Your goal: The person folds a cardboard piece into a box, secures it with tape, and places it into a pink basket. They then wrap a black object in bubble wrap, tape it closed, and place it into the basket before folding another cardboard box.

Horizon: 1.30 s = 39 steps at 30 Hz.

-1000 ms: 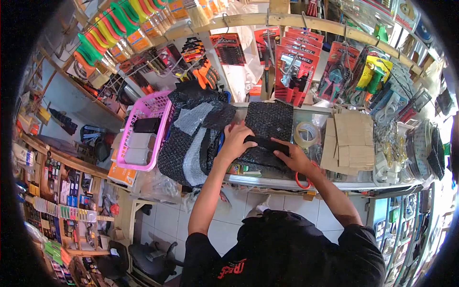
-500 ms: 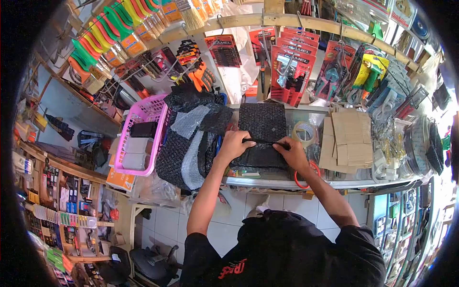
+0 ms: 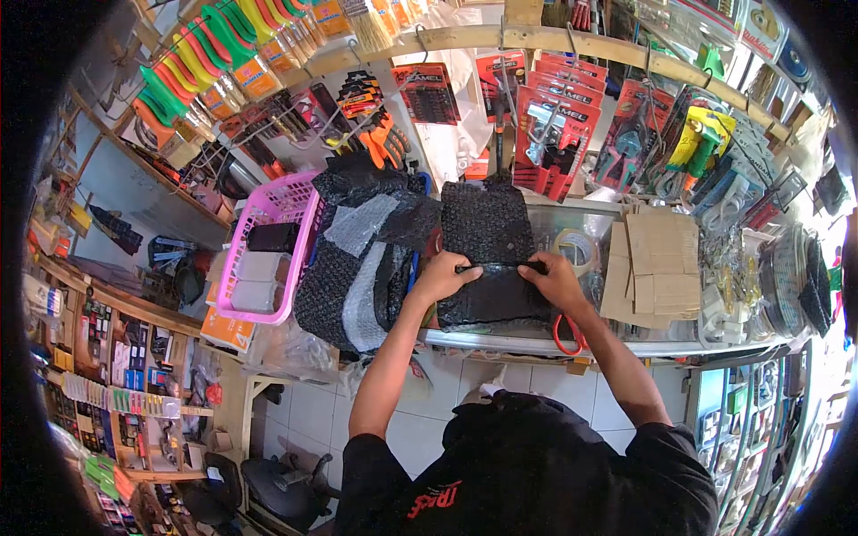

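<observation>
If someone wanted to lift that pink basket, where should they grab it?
Probably by the rim at the basket's near end, coming from the person's side: that end faces the person, whereas a pile of black bubble wrap crowds its right side. Keeping it level seems wise, as things lie inside.

From my head, the camera looks forward and steeply down: my black short-sleeved shirt [image 3: 554,473] fills the near, lower edge, my bare left hand [image 3: 442,279] and bare right hand [image 3: 558,284] sit mid-view, and a pale wooden rail [image 3: 465,37] bows across the top of its wide, dark-rimmed circle.
</observation>
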Each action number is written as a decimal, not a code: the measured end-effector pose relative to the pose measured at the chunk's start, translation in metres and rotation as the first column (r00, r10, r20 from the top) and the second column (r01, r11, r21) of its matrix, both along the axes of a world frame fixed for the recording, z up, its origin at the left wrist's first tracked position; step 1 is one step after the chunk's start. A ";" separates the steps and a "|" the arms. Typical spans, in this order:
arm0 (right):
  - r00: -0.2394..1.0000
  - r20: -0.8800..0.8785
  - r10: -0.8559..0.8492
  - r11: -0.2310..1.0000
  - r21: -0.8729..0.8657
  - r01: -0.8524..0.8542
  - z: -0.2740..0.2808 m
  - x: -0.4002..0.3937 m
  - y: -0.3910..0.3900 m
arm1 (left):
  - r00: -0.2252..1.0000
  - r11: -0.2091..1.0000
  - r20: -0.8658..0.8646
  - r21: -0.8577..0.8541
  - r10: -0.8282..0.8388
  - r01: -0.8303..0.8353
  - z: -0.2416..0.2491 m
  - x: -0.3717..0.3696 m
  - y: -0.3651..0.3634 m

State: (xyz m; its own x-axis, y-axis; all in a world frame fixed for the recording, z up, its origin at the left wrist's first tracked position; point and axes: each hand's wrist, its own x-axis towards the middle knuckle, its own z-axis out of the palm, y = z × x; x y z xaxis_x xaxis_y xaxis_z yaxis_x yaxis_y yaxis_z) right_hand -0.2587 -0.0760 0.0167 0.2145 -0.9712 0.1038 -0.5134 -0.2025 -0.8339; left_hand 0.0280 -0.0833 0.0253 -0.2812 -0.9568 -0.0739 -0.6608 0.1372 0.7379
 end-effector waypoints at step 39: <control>0.983 0.164 -0.078 0.979 0.201 0.044 -0.040 0.007 -0.022 | 0.897 0.817 0.437 -0.491 -0.069 0.302 0.016 -0.069 0.080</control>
